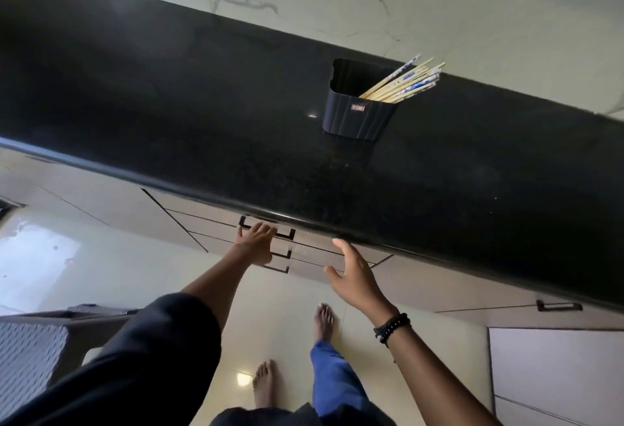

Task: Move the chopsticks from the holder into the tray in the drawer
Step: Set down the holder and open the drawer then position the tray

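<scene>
Chopsticks (405,82) lean in ribbed holder (354,118); left hand (255,244) grips squared handle (287,232).

Left hand (255,243) on drawer handle (287,233); chopsticks (405,82) in holder (354,119).

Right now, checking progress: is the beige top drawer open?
Shut: beige top drawer flush with its neighbours; left hand grips its dark handle.

L hand (255,240) curled, R hand (355,276) splayed
</scene>
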